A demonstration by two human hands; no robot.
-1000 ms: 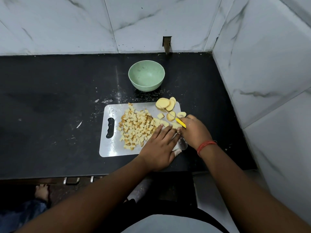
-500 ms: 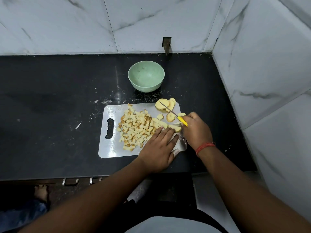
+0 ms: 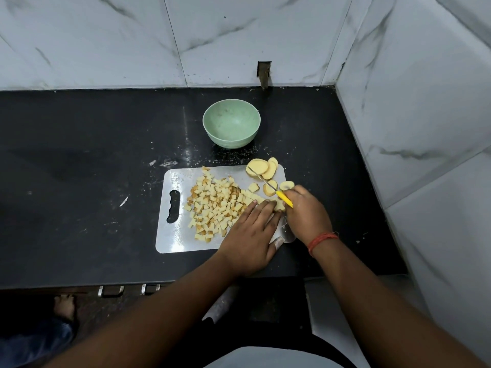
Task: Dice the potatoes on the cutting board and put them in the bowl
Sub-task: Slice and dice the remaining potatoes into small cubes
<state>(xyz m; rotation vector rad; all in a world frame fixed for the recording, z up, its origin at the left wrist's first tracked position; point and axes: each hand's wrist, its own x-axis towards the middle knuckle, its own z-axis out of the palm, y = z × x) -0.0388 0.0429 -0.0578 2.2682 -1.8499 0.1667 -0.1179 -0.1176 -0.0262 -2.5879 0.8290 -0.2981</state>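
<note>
A white cutting board (image 3: 172, 235) lies on the black counter. A heap of diced potato (image 3: 212, 205) covers its middle. Potato slices (image 3: 261, 166) lie at its far right corner, with two smaller slices (image 3: 271, 188) just in front. My right hand (image 3: 305, 211) grips a knife with a yellow handle (image 3: 284, 199); the thin blade points far-left over the slices. My left hand (image 3: 252, 235) rests flat, fingers straight, pressing potato strips (image 3: 279, 205) beside the knife. The pale green bowl (image 3: 231, 127) stands empty behind the board.
Marble walls close the counter at the back and the right. The black counter (image 3: 79, 181) stretches bare to the left, with white specks near the board. Drawer handles (image 3: 111, 290) sit under the front edge. A bare foot (image 3: 63, 306) shows below left.
The knife has come up from the strips and now points far-left over the slices. My left hand has kept its place on the strips.
</note>
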